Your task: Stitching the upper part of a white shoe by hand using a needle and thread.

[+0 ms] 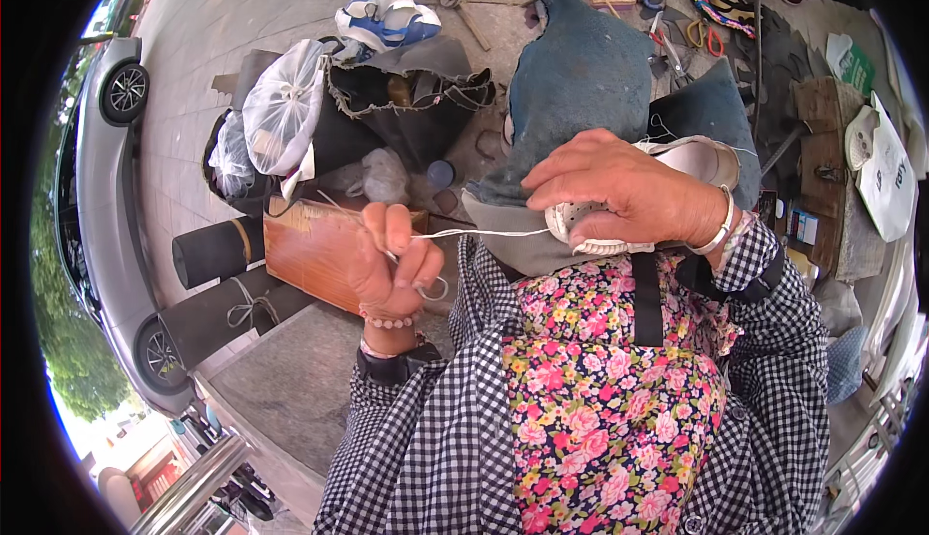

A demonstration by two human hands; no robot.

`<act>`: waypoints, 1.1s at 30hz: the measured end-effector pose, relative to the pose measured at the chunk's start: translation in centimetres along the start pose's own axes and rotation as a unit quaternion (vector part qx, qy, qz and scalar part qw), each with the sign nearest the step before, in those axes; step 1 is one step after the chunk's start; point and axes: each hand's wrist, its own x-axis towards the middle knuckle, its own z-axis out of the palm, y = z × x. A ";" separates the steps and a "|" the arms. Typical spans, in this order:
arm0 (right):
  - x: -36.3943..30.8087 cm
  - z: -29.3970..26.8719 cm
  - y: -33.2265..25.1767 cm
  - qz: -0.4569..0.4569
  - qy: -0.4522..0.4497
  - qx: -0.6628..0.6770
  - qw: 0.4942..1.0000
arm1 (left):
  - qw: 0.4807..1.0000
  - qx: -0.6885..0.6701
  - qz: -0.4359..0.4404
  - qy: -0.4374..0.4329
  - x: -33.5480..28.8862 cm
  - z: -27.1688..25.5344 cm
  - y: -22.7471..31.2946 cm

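Two hands work at a white shoe [677, 163] on the lap: the right hand [629, 192] grips the shoe, while the left hand [392, 264] pinches a white thread [484, 234] pulled taut from it.
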 end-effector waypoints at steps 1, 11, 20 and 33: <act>-0.2 0.0 0.0 0.016 0.024 0.008 1.000 | 1.000 -0.001 0.003 -0.002 -0.1 -0.4 1.1; -2.6 -1.7 -2.6 0.107 0.104 -0.089 0.985 | 0.825 0.565 0.004 -0.018 1.2 2.4 -1.2; -3.7 -1.5 -3.1 0.131 0.107 -0.130 0.977 | 0.678 0.729 0.004 -0.096 2.5 0.0 -0.9; -4.3 -0.9 -2.9 0.141 0.124 -0.109 0.976 | 0.546 0.797 -0.027 0.258 -7.1 -17.4 8.5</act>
